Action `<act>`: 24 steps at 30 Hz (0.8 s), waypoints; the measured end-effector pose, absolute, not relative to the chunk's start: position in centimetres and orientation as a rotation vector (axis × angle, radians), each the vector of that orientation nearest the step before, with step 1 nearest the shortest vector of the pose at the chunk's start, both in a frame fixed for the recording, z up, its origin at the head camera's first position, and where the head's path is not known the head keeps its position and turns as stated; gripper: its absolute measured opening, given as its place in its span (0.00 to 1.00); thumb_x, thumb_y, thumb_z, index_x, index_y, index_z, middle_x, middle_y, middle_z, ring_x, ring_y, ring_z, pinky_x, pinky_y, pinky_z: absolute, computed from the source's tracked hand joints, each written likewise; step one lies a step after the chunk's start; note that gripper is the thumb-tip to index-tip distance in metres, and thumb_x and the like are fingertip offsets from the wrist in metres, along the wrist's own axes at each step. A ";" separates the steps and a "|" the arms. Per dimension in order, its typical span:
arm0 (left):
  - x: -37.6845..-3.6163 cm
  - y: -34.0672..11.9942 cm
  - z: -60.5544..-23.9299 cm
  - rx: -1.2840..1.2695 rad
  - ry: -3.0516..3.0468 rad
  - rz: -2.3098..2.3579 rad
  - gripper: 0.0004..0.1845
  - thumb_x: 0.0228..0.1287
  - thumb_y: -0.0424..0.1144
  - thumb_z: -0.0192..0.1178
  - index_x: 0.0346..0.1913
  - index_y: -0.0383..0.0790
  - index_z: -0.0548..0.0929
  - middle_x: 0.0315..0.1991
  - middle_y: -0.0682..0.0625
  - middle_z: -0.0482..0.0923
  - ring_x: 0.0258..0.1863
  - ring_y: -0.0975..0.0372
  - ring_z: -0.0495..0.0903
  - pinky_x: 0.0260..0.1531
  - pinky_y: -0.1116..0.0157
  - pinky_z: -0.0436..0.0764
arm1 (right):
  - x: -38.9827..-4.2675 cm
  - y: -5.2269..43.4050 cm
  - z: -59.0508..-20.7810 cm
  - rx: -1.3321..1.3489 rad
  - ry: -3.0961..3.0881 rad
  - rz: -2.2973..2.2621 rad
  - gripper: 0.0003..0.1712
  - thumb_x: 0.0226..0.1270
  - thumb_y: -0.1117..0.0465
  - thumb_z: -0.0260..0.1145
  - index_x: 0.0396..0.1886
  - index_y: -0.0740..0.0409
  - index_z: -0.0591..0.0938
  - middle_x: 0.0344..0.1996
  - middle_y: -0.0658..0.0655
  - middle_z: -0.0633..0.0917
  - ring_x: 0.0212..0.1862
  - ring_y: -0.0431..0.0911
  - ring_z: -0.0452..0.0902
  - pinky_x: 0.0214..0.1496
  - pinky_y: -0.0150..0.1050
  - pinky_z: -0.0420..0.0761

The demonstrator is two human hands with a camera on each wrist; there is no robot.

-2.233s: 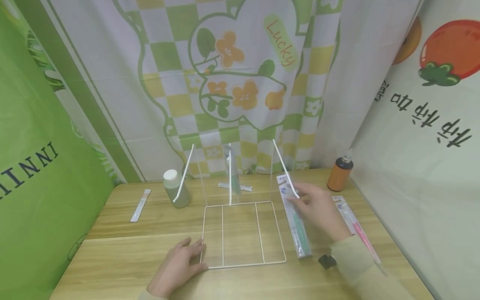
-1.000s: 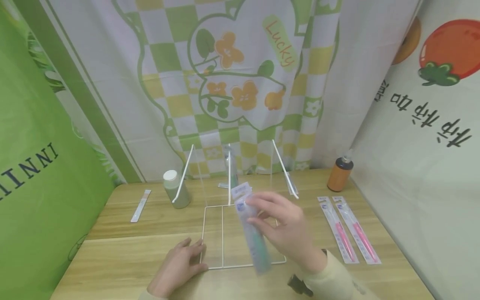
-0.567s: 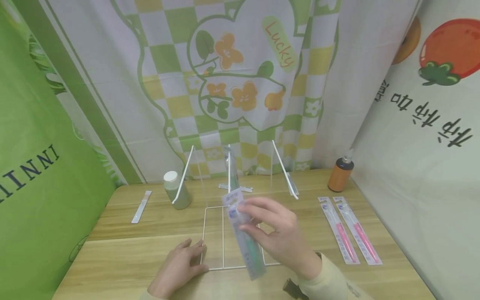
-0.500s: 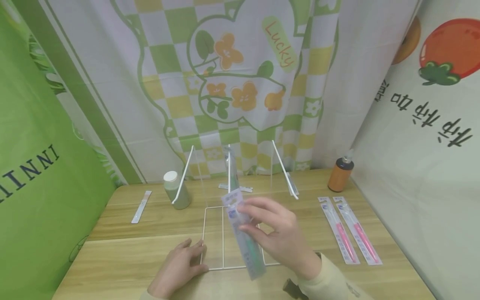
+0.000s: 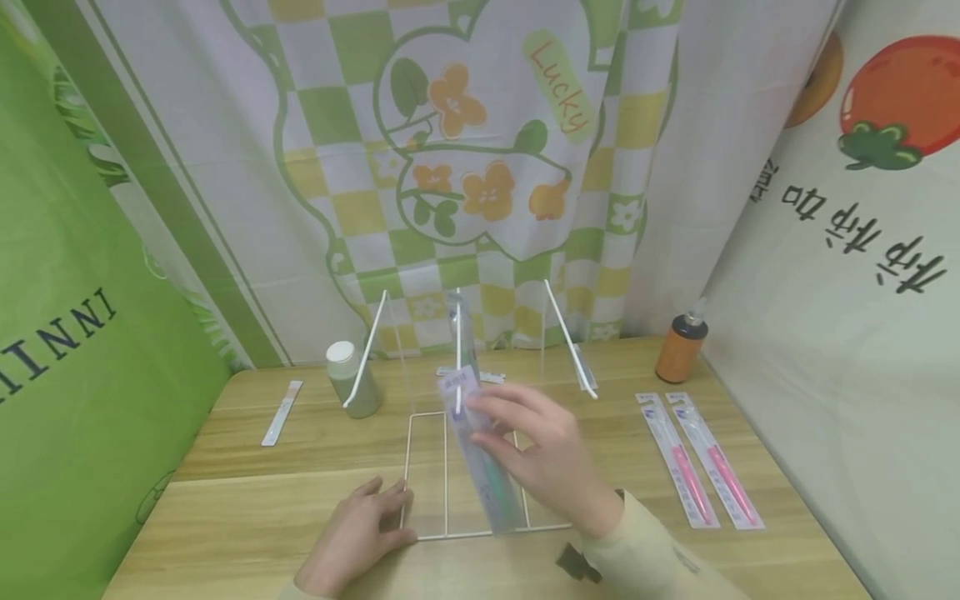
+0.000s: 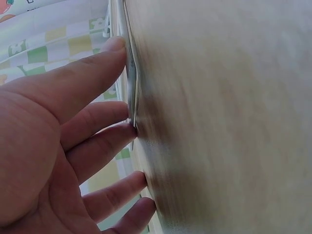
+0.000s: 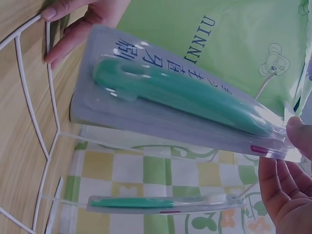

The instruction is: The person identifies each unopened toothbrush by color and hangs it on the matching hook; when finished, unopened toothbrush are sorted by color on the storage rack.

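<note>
My right hand (image 5: 543, 454) pinches a packaged toothbrush (image 5: 486, 483) with a green handle by its upper part, between thumb and fingers. The pack tilts in front of the white wire rack (image 5: 446, 479), its card top overlapping the tip of the middle hook (image 5: 459, 354). Another green toothbrush pack (image 7: 146, 203) hangs further back on the rack. My left hand (image 5: 360, 525) rests at the near left corner of the rack's base; in the left wrist view, the thumb and two fingertips touch the wire (image 6: 131, 68), and the other fingers touch the table.
Two pink toothbrush packs (image 5: 678, 467) lie side by side at the right. An orange bottle (image 5: 681, 350) stands behind them, and a grey-green bottle (image 5: 356, 387) with a white cap beside the left hook. A thin white strip (image 5: 282, 412) lies at the left. Patterned curtains (image 5: 487, 192) hang behind.
My right hand took the green toothbrush pack from beside the rack and brought it left to the middle hook, lately raising it slightly. The left hand stays on the base.
</note>
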State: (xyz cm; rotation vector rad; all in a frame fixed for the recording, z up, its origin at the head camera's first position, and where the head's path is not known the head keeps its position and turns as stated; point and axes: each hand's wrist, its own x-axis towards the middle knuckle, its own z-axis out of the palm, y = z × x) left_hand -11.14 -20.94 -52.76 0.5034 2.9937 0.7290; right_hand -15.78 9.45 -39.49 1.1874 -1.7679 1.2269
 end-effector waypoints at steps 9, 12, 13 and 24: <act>-11.2 -21.0 -52.7 0.494 2.971 0.732 0.32 0.59 0.51 0.80 0.64 0.40 0.87 0.70 0.46 0.81 0.71 0.28 0.71 0.64 0.24 0.70 | -17.9 8.6 -40.1 1.121 -1.830 1.249 0.29 0.57 0.76 0.80 0.60 0.64 0.86 0.55 0.64 0.88 0.46 0.53 0.89 0.45 0.30 0.89; -11.3 -21.0 -52.6 0.499 2.978 0.731 0.32 0.59 0.51 0.80 0.64 0.40 0.88 0.70 0.45 0.81 0.71 0.28 0.71 0.63 0.23 0.70 | -18.9 8.2 -40.3 1.097 -1.827 1.237 0.29 0.57 0.76 0.81 0.60 0.64 0.86 0.55 0.63 0.88 0.45 0.52 0.89 0.45 0.30 0.89; -11.3 -21.0 -52.6 0.502 2.980 0.731 0.32 0.59 0.51 0.80 0.64 0.40 0.88 0.70 0.45 0.81 0.71 0.28 0.71 0.62 0.23 0.71 | -19.2 8.1 -40.3 1.091 -1.818 1.239 0.29 0.57 0.77 0.81 0.60 0.65 0.86 0.54 0.63 0.87 0.45 0.53 0.89 0.44 0.31 0.90; -11.2 -21.0 -52.8 0.502 2.977 0.730 0.33 0.59 0.52 0.80 0.64 0.39 0.88 0.69 0.44 0.82 0.70 0.27 0.72 0.61 0.23 0.71 | -22.0 6.7 -41.3 0.981 -1.774 1.241 0.26 0.58 0.78 0.79 0.57 0.65 0.87 0.52 0.65 0.88 0.42 0.54 0.90 0.39 0.39 0.92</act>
